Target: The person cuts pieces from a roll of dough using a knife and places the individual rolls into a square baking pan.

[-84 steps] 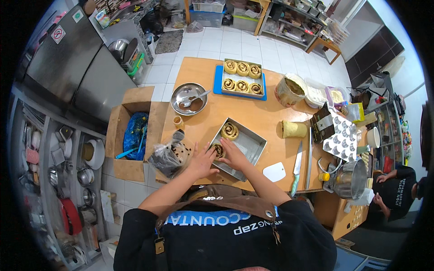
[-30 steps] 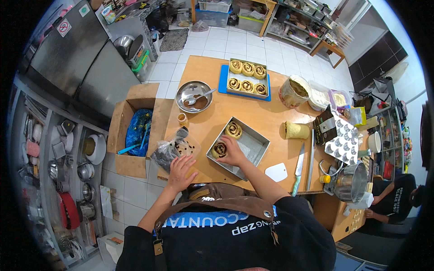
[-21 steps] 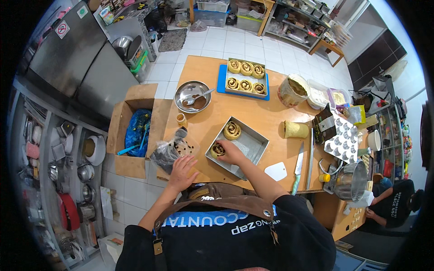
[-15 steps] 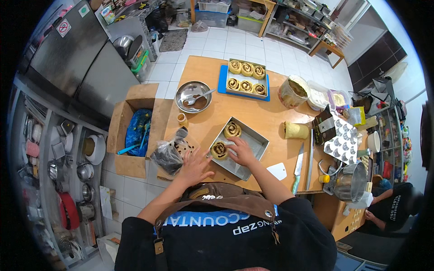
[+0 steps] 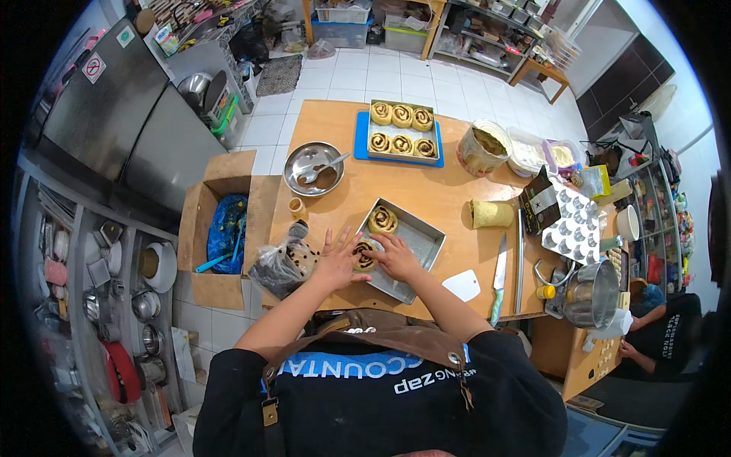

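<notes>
A metal pan (image 5: pixel 417 260) on the wooden table holds two spiral dough rolls, one (image 5: pixel 383 220) behind the other (image 5: pixel 364 257). My left hand (image 5: pixel 336 260) has spread fingers at the front roll's left, over the pan's edge. My right hand (image 5: pixel 394 255) touches that roll from the right, fingers apart. A bag of dark chips (image 5: pixel 278 270) lies left of my left hand. Right of the pan are an uncut dough log (image 5: pixel 491 214), a white scraper (image 5: pixel 461 286), a knife (image 5: pixel 499 270) and a long metal bar (image 5: pixel 518 263).
Behind are a tray of several rolls (image 5: pixel 401 132), steel bowl with spoon (image 5: pixel 297 183) and tubs (image 5: pixel 525 155). An open carton (image 5: pixel 196 244) stands left. A mixing bowl (image 5: pixel 582 301) and muffin tin (image 5: pixel 571 225) crowd the right, where another person (image 5: pixel 670 339) works at a lower surface.
My left hand has moved up and right from beside the bag to the front roll. My right hand's fingers, which gripped that roll a second ago, are now spread.
</notes>
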{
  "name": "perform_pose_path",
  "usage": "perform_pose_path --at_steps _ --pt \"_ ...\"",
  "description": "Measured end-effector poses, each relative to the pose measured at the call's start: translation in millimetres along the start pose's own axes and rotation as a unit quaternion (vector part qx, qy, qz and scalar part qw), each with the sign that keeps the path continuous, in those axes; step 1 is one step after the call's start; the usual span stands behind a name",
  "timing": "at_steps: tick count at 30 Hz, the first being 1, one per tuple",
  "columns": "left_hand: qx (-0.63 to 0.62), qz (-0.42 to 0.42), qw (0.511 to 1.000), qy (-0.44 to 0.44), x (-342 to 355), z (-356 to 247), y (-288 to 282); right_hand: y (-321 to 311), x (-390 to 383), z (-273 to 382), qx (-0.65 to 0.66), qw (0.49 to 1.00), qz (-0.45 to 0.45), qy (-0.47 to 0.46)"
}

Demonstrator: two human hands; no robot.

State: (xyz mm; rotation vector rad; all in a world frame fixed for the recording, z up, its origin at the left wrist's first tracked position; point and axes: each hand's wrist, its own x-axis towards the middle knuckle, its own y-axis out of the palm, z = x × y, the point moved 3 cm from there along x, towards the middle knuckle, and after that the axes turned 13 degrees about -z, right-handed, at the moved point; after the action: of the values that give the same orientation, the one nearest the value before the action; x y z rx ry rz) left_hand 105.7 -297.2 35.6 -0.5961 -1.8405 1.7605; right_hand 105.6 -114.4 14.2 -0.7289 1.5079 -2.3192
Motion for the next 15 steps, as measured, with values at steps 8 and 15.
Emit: perform_pose_path --at_steps 8,15 --pt "0.018 0.012 1.000 0.010 -1 -3 -4 -6 5 -4 0.001 1.000 -0.017 -0.005" --pt "-0.033 -0.052 0.998 -0.026 -4 7 -22 12 17 0 0.156 0.987 -0.030 0.002"
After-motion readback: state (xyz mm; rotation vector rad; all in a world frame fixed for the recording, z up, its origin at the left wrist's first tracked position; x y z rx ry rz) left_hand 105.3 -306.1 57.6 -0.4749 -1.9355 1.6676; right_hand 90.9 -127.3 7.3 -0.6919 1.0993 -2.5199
